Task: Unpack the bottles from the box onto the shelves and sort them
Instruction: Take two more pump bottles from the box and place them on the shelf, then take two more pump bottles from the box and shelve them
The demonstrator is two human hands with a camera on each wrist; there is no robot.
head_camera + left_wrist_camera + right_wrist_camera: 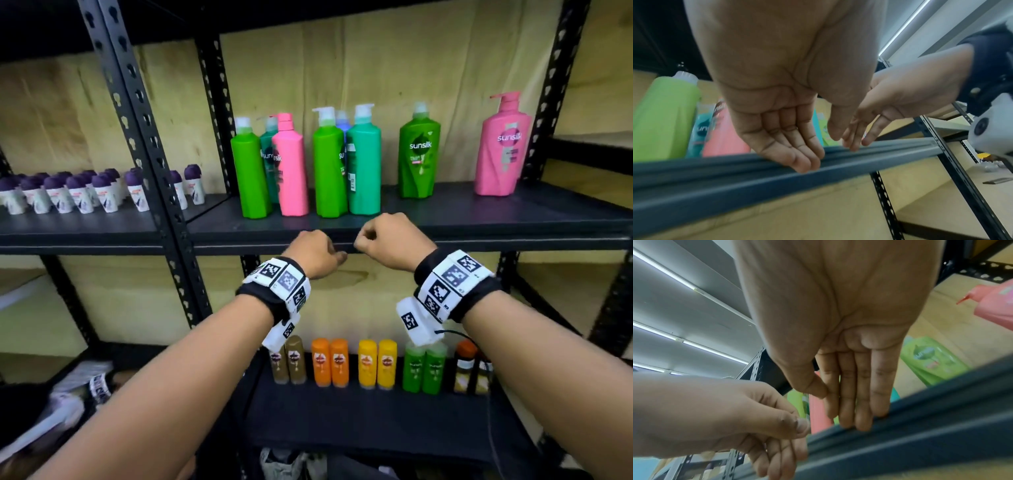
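So both forearms reach up side by side toward the front edge of the middle shelf (pixel 479 219), wristbands with printed markers on each wrist. The left hand (pixel 317 255) sits at the shelf's front lip, palm down, fingers loosely bent and together; from the left wrist view its fingertips (pixel 803 165) lie right at the grey rail and nothing is in its hold. The right hand (pixel 390 243) is just beside it, a little higher — seen from the head it looks loosely curled, yet the right wrist view shows its fingers (pixel 863 402) straight and close together, tips at the same rail, thumb tucked against the index finger, empty too. The two hands are near each other but apart.

Behind them, the pump bottles stand upright on that shelf: a tight group of green, teal and pink ones (pixel 291 171) just beyond the left hand, a green Sunsilk bottle (pixel 419 154) alone further right, and a pink Sunsilk bottle (pixel 503 147) well apart at the right end. On the lower shelf (pixel 376 421) a row of small bottles (pixel 376 366) stands in colour pairs — brown, orange, yellow, green, dark. Off to the left, the neighbouring shelf holds a cluster of purple-capped roll-ons (pixel 78 192)
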